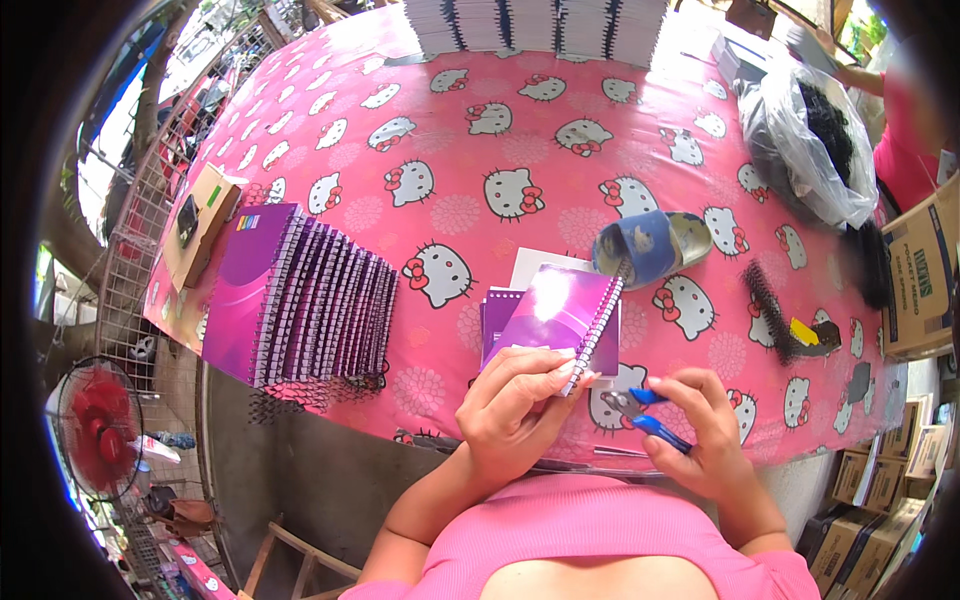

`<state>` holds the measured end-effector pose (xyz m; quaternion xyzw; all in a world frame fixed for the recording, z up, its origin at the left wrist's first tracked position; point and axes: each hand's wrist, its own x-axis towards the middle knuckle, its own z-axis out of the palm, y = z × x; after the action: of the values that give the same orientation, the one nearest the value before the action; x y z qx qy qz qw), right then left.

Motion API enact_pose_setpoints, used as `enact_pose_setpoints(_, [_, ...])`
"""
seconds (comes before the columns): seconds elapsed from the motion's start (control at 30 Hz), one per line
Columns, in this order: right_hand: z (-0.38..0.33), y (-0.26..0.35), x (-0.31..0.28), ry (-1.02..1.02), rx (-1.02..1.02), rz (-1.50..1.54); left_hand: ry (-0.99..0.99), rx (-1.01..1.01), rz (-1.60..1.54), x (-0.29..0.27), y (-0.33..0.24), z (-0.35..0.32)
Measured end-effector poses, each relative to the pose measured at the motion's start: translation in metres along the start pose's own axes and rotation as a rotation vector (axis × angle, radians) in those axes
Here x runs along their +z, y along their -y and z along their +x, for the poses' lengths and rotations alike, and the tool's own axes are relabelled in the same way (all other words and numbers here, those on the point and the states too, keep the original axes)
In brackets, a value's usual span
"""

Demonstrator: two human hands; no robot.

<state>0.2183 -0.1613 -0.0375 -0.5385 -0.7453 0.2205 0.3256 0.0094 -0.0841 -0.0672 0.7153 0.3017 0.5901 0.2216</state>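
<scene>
My left hand (522,408) grips the near end of a purple spiral notebook (548,312), its fingers closed on the cover near the coil. The coil binding runs along the notebook's right edge. Beneath it lie more purple covers (494,312) and a white sheet (535,262). In my right hand (700,430) is a pair of blue-handled pliers (655,425), handles spread, with the metal jaws pointing toward the notebook's lower coil end. A blue slipper (645,247) lies just beyond the notebook, touching or very near its upper right corner.
On the left stands a leaning stack of purple spiral notebooks (300,300) beside a cardboard box (205,220). Bound books (530,25) line the far edge. At right are black coils (768,312), a plastic bag (810,150), a carton (922,270) and another person (905,130).
</scene>
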Motion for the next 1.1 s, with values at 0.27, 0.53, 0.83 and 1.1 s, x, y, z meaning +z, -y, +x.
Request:
enact_pose_setpoints(0.27, [0.019, -0.004, 0.003, 0.219, 0.294, 0.697, 0.051, 0.036, 0.006, -0.004, 0.002, -0.001])
enact_pose_setpoints(0.53, [-0.021, -0.036, 0.007, 0.031, 0.226, -0.008, -0.308, 0.063, 0.020, -0.081, -0.037, 0.057])
enact_pose_setpoints(0.83, [0.018, -0.048, 0.016, -0.163, 0.146, -0.107, -0.832, -0.345, 0.040, -0.229, 0.024, 0.057])
enact_pose_setpoints(1.1, [0.066, -0.051, 0.063, -0.156, 0.523, 0.625, -0.874, -0.333, 0.092, -0.219, 0.039, 0.065])
